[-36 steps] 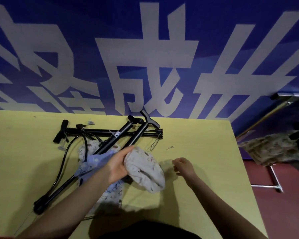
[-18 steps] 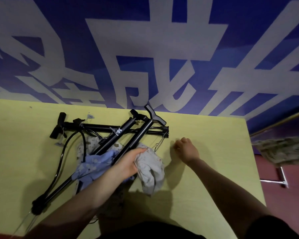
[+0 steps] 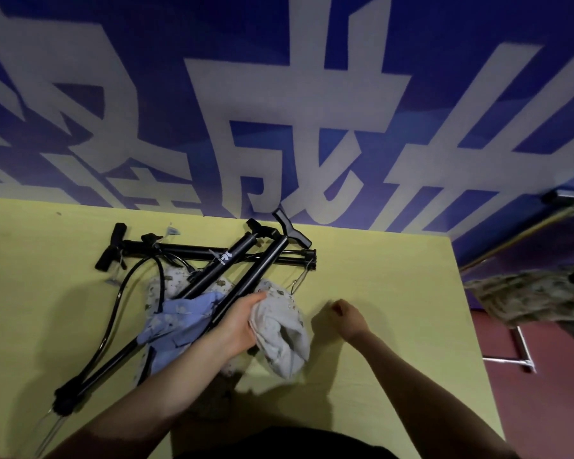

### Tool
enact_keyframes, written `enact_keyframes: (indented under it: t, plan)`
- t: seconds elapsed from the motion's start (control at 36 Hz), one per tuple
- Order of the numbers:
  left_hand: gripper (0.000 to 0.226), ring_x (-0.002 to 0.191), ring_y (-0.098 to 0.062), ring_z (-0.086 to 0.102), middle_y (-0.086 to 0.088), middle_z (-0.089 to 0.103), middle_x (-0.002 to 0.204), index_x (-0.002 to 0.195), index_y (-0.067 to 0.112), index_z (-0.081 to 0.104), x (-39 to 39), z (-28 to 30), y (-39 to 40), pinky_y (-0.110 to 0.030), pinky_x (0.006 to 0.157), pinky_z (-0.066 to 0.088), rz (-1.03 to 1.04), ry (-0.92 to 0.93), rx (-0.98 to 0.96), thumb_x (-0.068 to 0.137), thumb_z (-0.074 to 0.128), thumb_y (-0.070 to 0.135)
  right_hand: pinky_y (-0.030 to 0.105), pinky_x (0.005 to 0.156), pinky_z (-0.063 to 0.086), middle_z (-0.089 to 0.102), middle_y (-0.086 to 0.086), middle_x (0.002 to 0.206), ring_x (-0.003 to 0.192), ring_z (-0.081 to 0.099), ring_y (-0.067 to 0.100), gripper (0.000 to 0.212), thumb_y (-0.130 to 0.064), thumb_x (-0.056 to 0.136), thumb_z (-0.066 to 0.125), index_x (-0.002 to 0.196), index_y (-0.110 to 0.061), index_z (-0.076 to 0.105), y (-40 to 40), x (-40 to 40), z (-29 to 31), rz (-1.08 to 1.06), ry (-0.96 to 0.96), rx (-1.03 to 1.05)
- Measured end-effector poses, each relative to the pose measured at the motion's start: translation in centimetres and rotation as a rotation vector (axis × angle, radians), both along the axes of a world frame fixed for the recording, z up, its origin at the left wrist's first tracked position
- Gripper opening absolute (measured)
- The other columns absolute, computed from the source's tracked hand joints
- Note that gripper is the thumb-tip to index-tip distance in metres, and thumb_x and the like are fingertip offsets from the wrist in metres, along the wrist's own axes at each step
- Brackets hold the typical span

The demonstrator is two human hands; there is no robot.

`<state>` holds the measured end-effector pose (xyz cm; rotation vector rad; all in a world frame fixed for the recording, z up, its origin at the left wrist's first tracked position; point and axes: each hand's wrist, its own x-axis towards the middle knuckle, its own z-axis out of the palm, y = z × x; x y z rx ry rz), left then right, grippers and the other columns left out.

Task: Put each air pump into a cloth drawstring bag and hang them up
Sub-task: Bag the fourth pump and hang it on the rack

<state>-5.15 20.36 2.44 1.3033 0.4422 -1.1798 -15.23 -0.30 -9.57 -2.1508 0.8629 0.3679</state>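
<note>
Air pumps (image 3: 232,276), slim black metal tubes with T-handles and rubber hoses, lie crossed and unbagged just beyond the left hand (image 3: 237,321), whose fingers grip a soft, crumpled grey drawstring bag (image 3: 279,329). A blue cloth bag (image 3: 176,319) sits beside them. The right hand (image 3: 347,314) is curled, apparently empty. Nothing looks bagged on the smooth yellow bench (image 3: 378,293).

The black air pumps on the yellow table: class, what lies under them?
Under the crossed air pumps lie a blue cloth bag and a patterned bag on the table. The pumps, bags and forearm hide anything else beneath.
</note>
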Motion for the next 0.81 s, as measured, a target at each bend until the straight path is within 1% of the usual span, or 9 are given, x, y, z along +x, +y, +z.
enact_keyframes:
  t: [0.08,0.17,0.25,0.33,0.44,0.53,0.64,0.72,0.81]
  plan:
    - [0.043,0.097,-0.034,0.063,-0.023,0.066,0.109,0.121,-0.004,0.059,-0.9,1.1,0.8,-0.04,0.082,0.05,0.019,-0.031,-0.017,0.099,0.042,0.028,0.026,0.071,0.038,0.062,0.004,0.089,0.087,0.056,0.022,0.011,-0.01,0.094,0.053,0.086,-0.014,0.059,1.5,-0.7,1.8,-0.191,-0.168,0.144]
    - [0.04,0.094,-0.03,0.065,-0.019,0.07,0.101,0.117,-0.001,0.062,-1.9,2.4,1.7,-0.038,0.078,0.049,0.011,-0.062,-0.073,0.1,0.04,0.027,0.025,0.07,0.04,0.062,-0.001,0.086,0.082,0.055,0.016,0.013,-0.012,0.098,0.05,0.092,-0.013,0.062,3.7,-0.9,5.3,-0.256,-0.368,0.227]
    - [0.04,0.093,-0.028,0.067,-0.021,0.071,0.1,0.109,-0.002,0.064,-2.8,3.7,2.7,-0.037,0.081,0.049,0.033,-0.101,-0.122,0.102,0.036,0.026,0.02,0.058,0.038,0.048,-0.004,0.072,0.065,0.043,0.012,0.026,-0.008,0.101,0.038,0.102,-0.022,0.06,6.4,-1.4,10.0,-0.291,-0.515,0.345]
    - [0.039,0.096,-0.026,0.064,-0.02,0.069,0.102,0.108,0.001,0.063,-3.3,4.8,3.3,-0.035,0.086,0.047,0.097,-0.109,-0.149,0.102,0.036,0.028,0.018,0.056,0.039,0.044,-0.004,0.067,0.059,0.041,0.009,0.03,-0.002,0.099,0.038,0.108,-0.021,0.06,8.9,-2.8,14.0,-0.302,-0.635,0.51]
    - [0.041,0.103,-0.03,0.06,-0.021,0.066,0.11,0.116,-0.002,0.059,-4.3,6.4,3.5,-0.038,0.095,0.044,0.116,-0.065,-0.198,0.101,0.038,0.03,0.018,0.061,0.045,0.055,0.002,0.065,0.059,0.052,0.008,0.024,0.004,0.095,0.048,0.107,-0.01,0.062,12.4,-4.8,16.5,-0.282,-0.764,0.686]
    - [0.037,0.086,-0.03,0.063,-0.021,0.067,0.095,0.112,-0.003,0.059,-5.6,7.6,3.5,-0.039,0.081,0.048,0.113,-0.042,-0.23,0.1,0.042,0.028,0.022,0.069,0.05,0.065,0.006,0.071,0.069,0.062,0.013,0.014,0.005,0.093,0.053,0.105,0.001,0.06,14.2,-6.2,16.4,-0.311,-0.804,0.81]
    - [0.041,0.085,-0.033,0.067,-0.024,0.066,0.102,0.116,-0.004,0.059,-7.1,8.6,3.9,-0.04,0.077,0.057,0.081,0.046,-0.324,0.094,0.048,0.029,0.018,0.069,0.048,0.07,-0.004,0.072,0.072,0.064,0.006,0.011,0.005,0.089,0.06,0.093,-0.004,0.065,14.9,-7.5,15.4,-0.336,-0.777,0.678]
    - [0.046,0.097,-0.034,0.066,-0.025,0.063,0.115,0.118,-0.005,0.062,-7.4,9.0,4.5,-0.043,0.087,0.054,0.084,0.092,-0.404,0.089,0.051,0.029,0.017,0.071,0.047,0.073,-0.004,0.08,0.077,0.067,0.007,0.016,0.003,0.087,0.063,0.082,-0.011,0.067,15.0,-8.5,14.4,-0.344,-0.747,0.532]
    - [0.037,0.08,-0.028,0.071,-0.019,0.07,0.095,0.098,-0.002,0.072,-7.6,9.4,4.8,-0.037,0.071,0.06,0.096,0.094,-0.434,0.086,0.052,0.026,0.019,0.071,0.048,0.072,-0.002,0.086,0.081,0.068,0.01,0.019,0.001,0.087,0.062,0.083,-0.017,0.068,14.8,-9.4,13.8,-0.311,-0.724,0.443]
